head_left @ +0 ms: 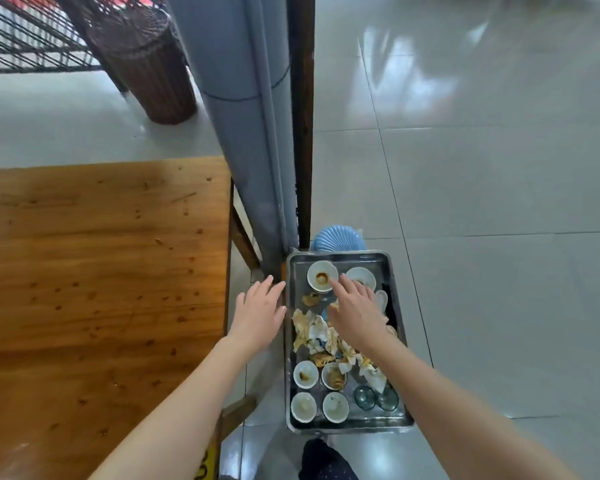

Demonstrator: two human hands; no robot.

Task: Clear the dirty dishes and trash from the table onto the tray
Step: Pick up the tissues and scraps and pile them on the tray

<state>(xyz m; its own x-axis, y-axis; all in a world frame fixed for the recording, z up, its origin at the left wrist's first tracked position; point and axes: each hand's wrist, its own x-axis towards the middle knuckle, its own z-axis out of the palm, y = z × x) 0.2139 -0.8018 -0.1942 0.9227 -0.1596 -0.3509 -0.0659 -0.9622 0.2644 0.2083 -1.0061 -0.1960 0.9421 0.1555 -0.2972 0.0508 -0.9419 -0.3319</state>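
Steel tray (361, 260) beside the counter (101, 271) holds dirty bowls (305, 374) and napkins (314, 332); right hand (355, 310) hovers flat over them, left hand (258, 315) open at its rim. Loading seems done; next, grip both rims.

A rectangular steel tray (297, 271) lies under the right hand (355, 306). Sauce-stained small white bowls (322, 276) sit at its fingertips and behind its wrist. Crumpled soiled paper napkins (312, 332) are heaped beside the palm, and two clear glasses (365, 397) stand beside the forearm.
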